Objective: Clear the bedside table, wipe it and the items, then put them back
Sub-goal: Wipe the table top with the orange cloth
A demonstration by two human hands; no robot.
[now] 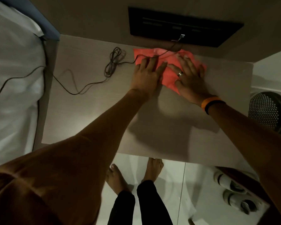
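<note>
With the pink cloth [167, 69] spread at the counter's [91, 120] back edge, left hand [146, 75] and right hand [191, 77] press flat and open on it, so best sweep forward, lifting the black cable [113, 62] clear.

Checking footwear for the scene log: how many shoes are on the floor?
2. Both white shoes sit side by side at lower right: one nearer the table, the other just below it. More may be hidden.

table [177, 127] front half: free | cable [111, 65] loops rear-left | wall panel [183, 27] behind
</note>
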